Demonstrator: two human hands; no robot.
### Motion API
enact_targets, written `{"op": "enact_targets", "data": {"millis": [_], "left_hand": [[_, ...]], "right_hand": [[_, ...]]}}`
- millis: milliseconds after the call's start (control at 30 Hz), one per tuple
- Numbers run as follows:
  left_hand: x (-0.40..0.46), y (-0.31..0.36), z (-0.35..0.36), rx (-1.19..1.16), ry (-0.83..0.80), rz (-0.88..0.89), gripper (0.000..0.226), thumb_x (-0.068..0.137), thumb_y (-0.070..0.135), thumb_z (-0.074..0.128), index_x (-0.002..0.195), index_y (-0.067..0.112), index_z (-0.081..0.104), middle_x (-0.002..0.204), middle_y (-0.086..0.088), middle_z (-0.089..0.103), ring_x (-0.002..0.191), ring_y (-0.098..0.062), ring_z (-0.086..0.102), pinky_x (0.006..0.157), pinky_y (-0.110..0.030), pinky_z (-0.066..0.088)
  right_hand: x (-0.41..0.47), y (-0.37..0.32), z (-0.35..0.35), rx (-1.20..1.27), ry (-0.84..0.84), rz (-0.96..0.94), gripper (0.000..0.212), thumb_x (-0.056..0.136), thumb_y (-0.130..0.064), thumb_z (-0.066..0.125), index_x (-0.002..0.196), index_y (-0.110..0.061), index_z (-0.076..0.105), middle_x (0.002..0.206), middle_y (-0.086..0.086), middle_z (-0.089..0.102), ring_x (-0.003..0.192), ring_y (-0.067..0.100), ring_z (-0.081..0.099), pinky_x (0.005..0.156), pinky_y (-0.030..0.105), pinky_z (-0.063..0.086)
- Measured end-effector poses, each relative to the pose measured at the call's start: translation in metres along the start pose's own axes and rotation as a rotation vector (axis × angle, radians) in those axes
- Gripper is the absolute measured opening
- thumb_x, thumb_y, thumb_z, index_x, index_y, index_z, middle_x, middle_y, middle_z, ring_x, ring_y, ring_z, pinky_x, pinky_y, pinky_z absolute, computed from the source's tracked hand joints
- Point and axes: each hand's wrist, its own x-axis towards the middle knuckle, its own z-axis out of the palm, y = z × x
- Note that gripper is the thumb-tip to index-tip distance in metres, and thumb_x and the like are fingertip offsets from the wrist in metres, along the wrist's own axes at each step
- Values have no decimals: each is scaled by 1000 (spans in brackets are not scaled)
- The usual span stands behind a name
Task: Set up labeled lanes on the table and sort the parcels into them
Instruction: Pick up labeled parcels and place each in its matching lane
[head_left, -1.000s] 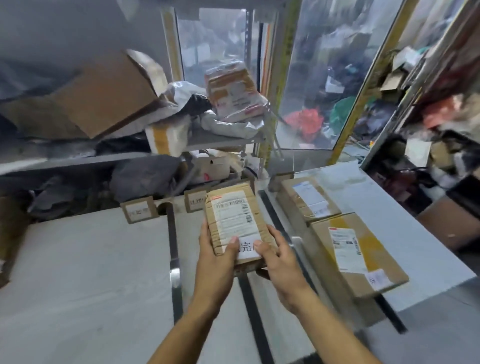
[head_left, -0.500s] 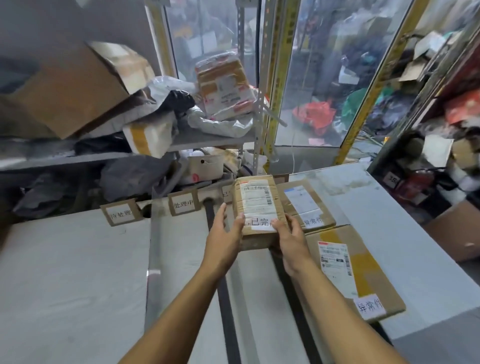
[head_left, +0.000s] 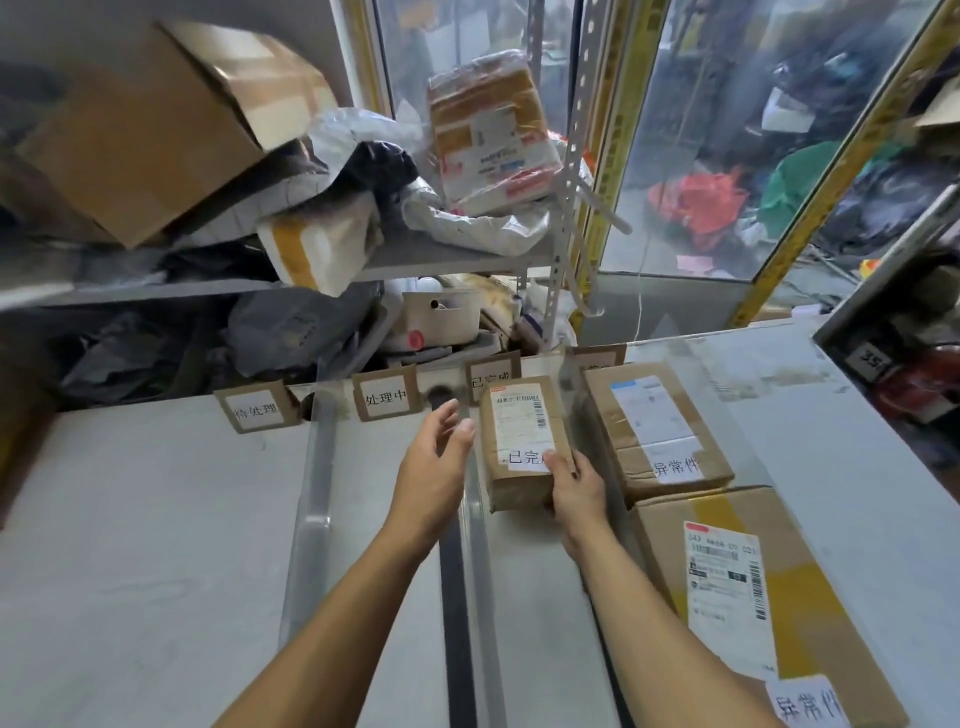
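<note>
The white table (head_left: 130, 545) is divided by strips into lanes headed by cardboard lane cards (head_left: 385, 399), the fourth card largely hidden behind a box; in the rightmost lane lie a large parcel (head_left: 769, 597), cut off at the lower frame edge, and a medium parcel (head_left: 654, 421) beyond it. In the adjoining lane the small parcel (head_left: 522, 439) rests before its partly hidden card. The right hand (head_left: 574, 488) grips its near right corner, thumb covering the label's last character, while the left hand (head_left: 434, 462) hovers beside it, fingers relaxed, touching nothing.
</note>
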Motion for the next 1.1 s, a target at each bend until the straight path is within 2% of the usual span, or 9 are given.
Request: {"op": "enact_targets", "data": {"millis": [167, 267, 367, 467, 533, 667, 833, 967, 1100], "left_hand": [[7, -5, -2, 16, 27, -13, 46, 102, 38, 46, 146, 29, 42, 141, 11, 50, 114, 3, 46, 78, -6, 35], [9, -8, -2, 20, 30, -24, 44, 102, 39, 45, 145, 31, 42, 137, 14, 50, 102, 11, 48, 78, -6, 34], [9, -9, -1, 27, 27, -36, 45, 102, 39, 45, 145, 30, 42, 141, 11, 49, 108, 6, 46, 82, -10, 35], [6, -9, -3, 30, 12, -30, 45, 102, 39, 45, 145, 29, 43, 141, 11, 49, 101, 14, 47, 77, -4, 33], [3, -9, -5, 32, 6, -27, 44, 102, 38, 45, 145, 28, 43, 142, 10, 49, 104, 9, 48, 76, -4, 33], [-2, -6, -12, 36, 2, -1, 44, 103, 38, 45, 145, 28, 43, 140, 12, 49, 114, 3, 44, 76, -5, 34], [-11, 2, -36, 28, 8, 40, 40, 102, 38, 45, 142, 30, 46, 128, 19, 49, 110, 6, 48, 69, -1, 38], [-22, 9, -69, 36, 59, 94, 37, 102, 37, 46, 139, 31, 48, 126, 19, 50, 104, 11, 47, 76, -5, 35], [-38, 16, -117, 41, 158, 138, 36, 102, 37, 48, 138, 32, 49, 126, 17, 52, 112, 2, 51, 81, -11, 39]], "right_hand": [[6, 3, -8, -32, -14, 18, 13, 97, -25, 60, 106, -29, 69, 101, -6, 76, 95, 9, 71, 76, 26, 56], [7, 2, -9, -66, -7, 41, 19, 98, -26, 59, 115, -27, 67, 99, -9, 75, 92, 7, 70, 70, 21, 55], [3, 1, -7, -118, 25, 33, 20, 99, -26, 58, 118, -27, 63, 101, -11, 72, 90, 3, 67, 61, 12, 50], [-3, -2, -4, -195, 60, 28, 17, 99, -26, 57, 116, -28, 60, 107, -7, 70, 88, -1, 63, 56, 8, 46], [-9, -7, -2, -273, 81, 18, 19, 100, -27, 55, 118, -21, 59, 118, 0, 69, 97, 8, 65, 63, 10, 46], [-30, -25, 7, -447, 124, 6, 54, 101, -26, 54, 150, -13, 36, 144, 9, 54, 130, 31, 52, 95, 31, 44], [-66, -53, 24, -586, 77, -186, 47, 99, -28, 53, 144, -19, 43, 144, 5, 51, 131, 28, 49, 104, 44, 48], [-108, -93, 60, -546, -24, -383, 53, 100, -35, 52, 150, -25, 38, 149, 0, 47, 137, 17, 44, 108, 33, 37], [-159, -122, 116, -504, -203, -572, 55, 98, -43, 53, 150, -31, 38, 146, -4, 52, 129, 10, 50, 105, 36, 46]]}}
